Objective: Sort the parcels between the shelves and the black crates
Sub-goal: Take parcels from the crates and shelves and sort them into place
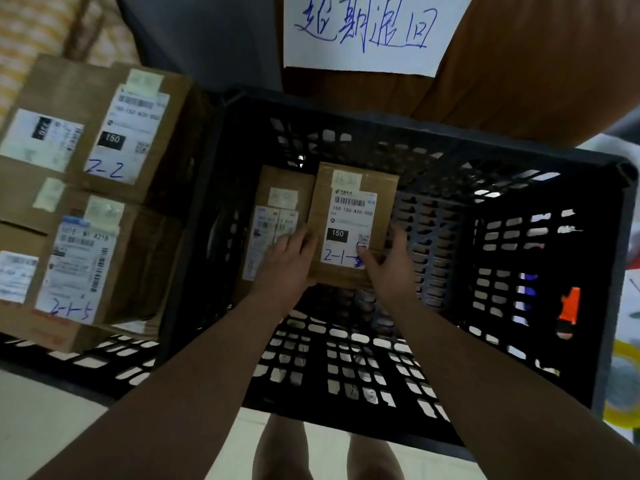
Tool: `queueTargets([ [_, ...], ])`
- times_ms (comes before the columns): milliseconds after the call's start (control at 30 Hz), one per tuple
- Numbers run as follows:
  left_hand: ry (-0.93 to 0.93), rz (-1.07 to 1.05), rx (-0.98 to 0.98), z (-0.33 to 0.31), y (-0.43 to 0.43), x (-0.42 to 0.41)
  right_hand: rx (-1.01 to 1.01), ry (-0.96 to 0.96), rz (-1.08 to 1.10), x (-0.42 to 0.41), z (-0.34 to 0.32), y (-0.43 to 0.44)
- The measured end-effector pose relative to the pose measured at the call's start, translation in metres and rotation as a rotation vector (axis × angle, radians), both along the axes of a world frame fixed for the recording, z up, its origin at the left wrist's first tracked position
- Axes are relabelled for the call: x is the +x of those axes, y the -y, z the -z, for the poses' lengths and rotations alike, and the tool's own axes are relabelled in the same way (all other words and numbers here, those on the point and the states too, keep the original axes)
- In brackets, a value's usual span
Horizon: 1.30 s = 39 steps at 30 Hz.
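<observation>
A brown cardboard parcel [349, 216] with a white label marked 150 and a blue handwritten code sits low inside a black slatted crate [519, 161]. My left hand [287, 261] grips its near left edge. My right hand [388, 265] grips its near right corner, thumb on the label. To its left, touching it, another brown parcel [273, 209] stands in the crate. Further left, several labelled parcels [114, 140] are stacked in a second black crate [86, 358].
A brown cardboard flap with a white handwritten paper sign [363, 32] stands behind the crate. An orange object [569, 306] shows through the crate's right wall. Yellow tape rolls [623, 386] lie at the right. My legs and pale floor are below.
</observation>
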<state>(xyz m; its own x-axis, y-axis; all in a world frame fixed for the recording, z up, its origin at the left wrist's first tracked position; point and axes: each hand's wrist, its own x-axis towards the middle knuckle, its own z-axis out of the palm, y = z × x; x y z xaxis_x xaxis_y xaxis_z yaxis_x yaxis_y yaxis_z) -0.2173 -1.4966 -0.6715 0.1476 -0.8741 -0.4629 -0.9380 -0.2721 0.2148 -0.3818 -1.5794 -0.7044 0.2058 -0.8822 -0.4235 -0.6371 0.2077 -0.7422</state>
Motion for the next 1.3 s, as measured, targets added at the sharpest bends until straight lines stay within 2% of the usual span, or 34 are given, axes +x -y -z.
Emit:
queueTargets([
  [67, 0.117, 0.05, -0.011, 0.004, -0.003, 0.001, -0.012, -0.011, -0.028, -0.002, 0.003, 0.002],
  [167, 0.144, 0.053, 0.019, 0.002, -0.005, 0.002, -0.017, -0.077, -0.103, -0.002, 0.002, 0.006],
  [300, 0.071, -0.034, 0.058, -0.02, -0.004, 0.001, 0.007, -0.349, -0.293, -0.002, -0.021, 0.016],
  [400, 0.146, -0.057, 0.05, -0.053, -0.014, 0.002, 0.0, -0.545, -0.444, -0.013, -0.054, 0.019],
  [567, 0.243, -0.177, 0.061, -0.129, -0.053, -0.007, -0.257, -0.657, -0.875, -0.021, -0.135, 0.007],
  [667, 0.3, -0.245, 0.01, -0.187, -0.075, -0.016, -0.388, -0.553, -1.051, -0.009, -0.203, 0.001],
  [733, 0.343, -0.321, -0.026, -0.236, -0.085, -0.013, -0.553, -0.483, -1.119, 0.007, -0.252, 0.0],
  [867, 0.477, -0.473, -0.235, -0.339, -0.107, 0.008, -0.886, -0.342, -1.097, 0.049, -0.354, -0.005],
  [1000, 0.578, -0.615, -0.329, -0.41, -0.151, 0.019, -1.001, -0.209, -1.092, 0.087, -0.429, -0.041],
  [1300, 0.789, -0.814, -0.426, -0.5, -0.274, 0.053, -1.216, 0.092, -1.202, 0.163, -0.521, -0.157],
])
